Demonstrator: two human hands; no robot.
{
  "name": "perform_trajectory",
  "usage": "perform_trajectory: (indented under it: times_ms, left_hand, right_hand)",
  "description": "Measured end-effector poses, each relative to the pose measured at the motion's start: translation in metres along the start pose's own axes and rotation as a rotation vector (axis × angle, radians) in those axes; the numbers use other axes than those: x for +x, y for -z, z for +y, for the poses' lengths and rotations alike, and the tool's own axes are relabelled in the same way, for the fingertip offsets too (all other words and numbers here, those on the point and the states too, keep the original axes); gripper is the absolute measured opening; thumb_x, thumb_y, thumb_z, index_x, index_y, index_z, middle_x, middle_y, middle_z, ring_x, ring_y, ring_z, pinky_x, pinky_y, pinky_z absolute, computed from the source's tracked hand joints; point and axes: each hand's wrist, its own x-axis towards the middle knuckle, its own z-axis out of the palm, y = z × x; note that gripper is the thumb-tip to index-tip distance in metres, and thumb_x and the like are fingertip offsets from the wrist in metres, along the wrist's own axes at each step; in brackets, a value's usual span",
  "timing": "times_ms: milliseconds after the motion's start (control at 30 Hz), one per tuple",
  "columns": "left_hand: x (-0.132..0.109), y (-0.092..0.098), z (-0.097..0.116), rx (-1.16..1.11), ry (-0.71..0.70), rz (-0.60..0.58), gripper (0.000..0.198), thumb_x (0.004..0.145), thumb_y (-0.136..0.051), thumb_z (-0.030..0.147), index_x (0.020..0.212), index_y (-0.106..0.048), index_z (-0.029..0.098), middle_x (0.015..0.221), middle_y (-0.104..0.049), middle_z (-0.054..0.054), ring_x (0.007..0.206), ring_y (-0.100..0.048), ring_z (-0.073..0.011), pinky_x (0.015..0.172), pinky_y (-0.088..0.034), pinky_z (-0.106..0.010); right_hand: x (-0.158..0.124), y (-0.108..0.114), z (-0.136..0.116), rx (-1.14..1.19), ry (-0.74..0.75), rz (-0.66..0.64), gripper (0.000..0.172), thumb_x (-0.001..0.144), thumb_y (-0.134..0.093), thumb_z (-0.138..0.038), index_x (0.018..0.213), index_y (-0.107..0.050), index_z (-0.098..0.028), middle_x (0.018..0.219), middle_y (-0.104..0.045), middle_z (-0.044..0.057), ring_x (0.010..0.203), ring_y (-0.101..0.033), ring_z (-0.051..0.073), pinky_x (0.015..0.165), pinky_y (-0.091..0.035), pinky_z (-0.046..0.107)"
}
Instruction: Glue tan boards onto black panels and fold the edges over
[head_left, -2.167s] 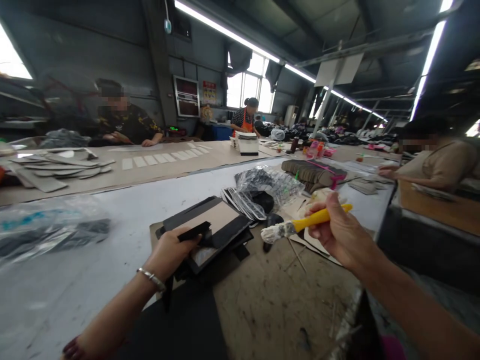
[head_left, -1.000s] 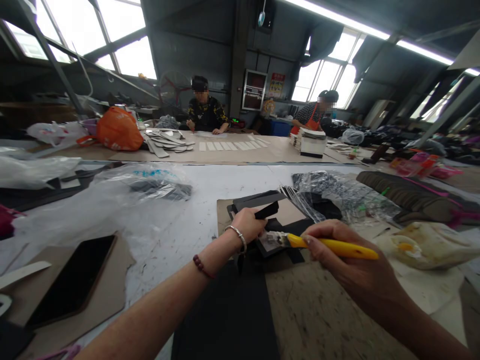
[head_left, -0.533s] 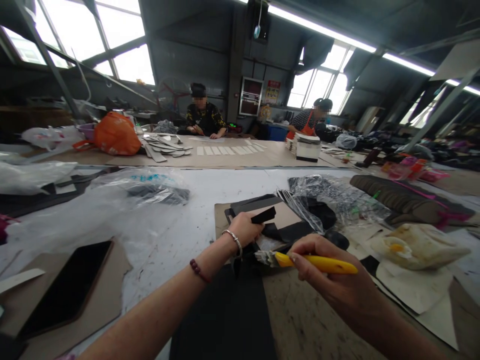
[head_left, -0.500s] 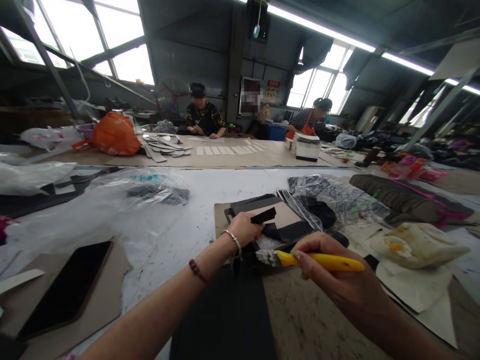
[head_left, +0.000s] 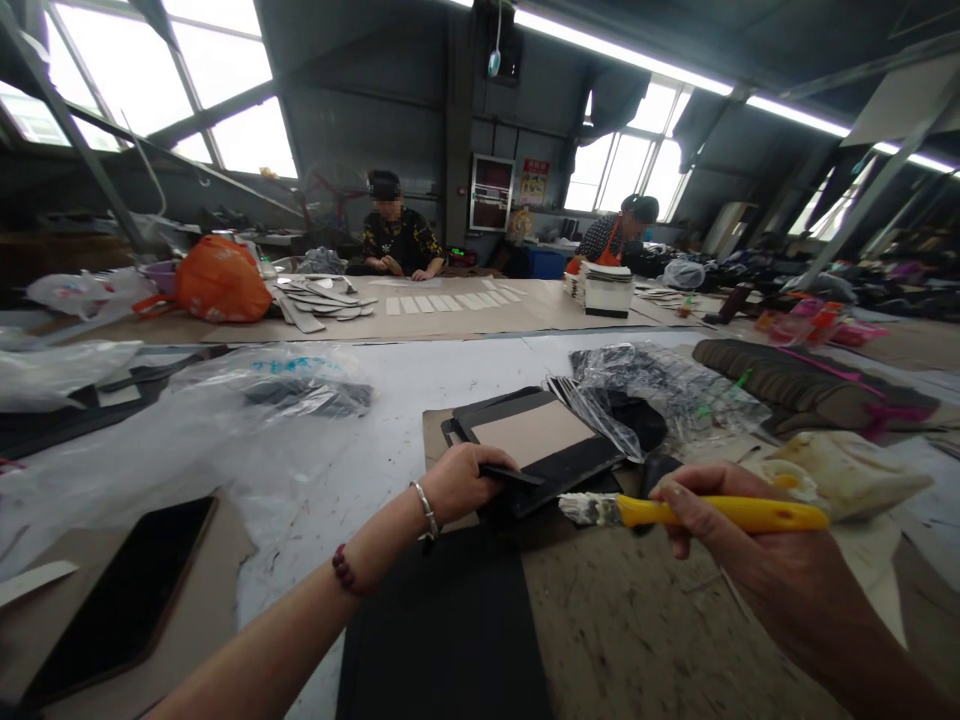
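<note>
My left hand is closed on a narrow black strip, holding it over the near edge of a panel with a beige middle and black borders. Thumb and fingers of my right hand wrap the yellow handle of a paintbrush. Its bristles, caked with whitish stuff, point left, just in front of the panel. More dark pieces lie under the panel, partly hidden. A large black sheet lies below my left hand.
A phone lies at left on brown board. Clear plastic bags and a row of dark curved pieces flank the panel. A stained container stands beyond my right hand. Two people work at the far table.
My right hand has drawn the brush rightwards, away from my left hand. The black strip, raised before, now lies lower and flatter over the panel's edge. The view has shifted slightly.
</note>
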Motion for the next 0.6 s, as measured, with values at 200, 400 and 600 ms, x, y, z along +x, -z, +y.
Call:
perform_trajectory:
  times_ms: [200, 400, 600]
  left_hand:
    - [-0.023, -0.001, -0.003, -0.037, 0.046, 0.184, 0.02, 0.063, -0.051, 0.014, 0.072, -0.068, 0.017, 0.069, -0.065, -0.001, 0.068, -0.056, -0.0153, 0.066, -0.042, -0.024]
    - [-0.044, -0.032, -0.008, -0.171, 0.256, 0.459, 0.02, 0.07, -0.05, 0.028, 0.076, -0.062, 0.014, 0.054, -0.051, 0.002, 0.051, -0.045, -0.0117, 0.049, -0.036, -0.023]
    - [-0.048, -0.053, -0.002, -0.335, 0.398, 0.437, 0.031, 0.071, -0.052, 0.043, 0.061, -0.054, 0.014, 0.043, -0.042, 0.004, 0.038, -0.037, -0.0082, 0.038, -0.028, -0.021]
  right_hand:
    - [0.01, -0.003, -0.016, -0.069, 0.151, -0.055, 0.037, 0.087, -0.035, -0.045, 0.067, -0.053, -0.021, 0.06, -0.056, 0.001, 0.055, -0.053, 0.013, 0.05, -0.043, 0.022]
    - [0.014, -0.05, -0.011, -0.454, 0.374, -0.415, 0.041, 0.082, -0.039, -0.018, 0.121, -0.051, -0.017, 0.101, -0.059, 0.01, 0.085, -0.059, 0.018, 0.077, -0.046, 0.03]
    - [0.006, -0.082, -0.011, -0.75, 0.346, -0.585, 0.058, 0.08, -0.036, -0.009, 0.137, -0.034, -0.018, 0.095, -0.064, 0.011, 0.08, -0.063, 0.022, 0.063, -0.045, 0.028]
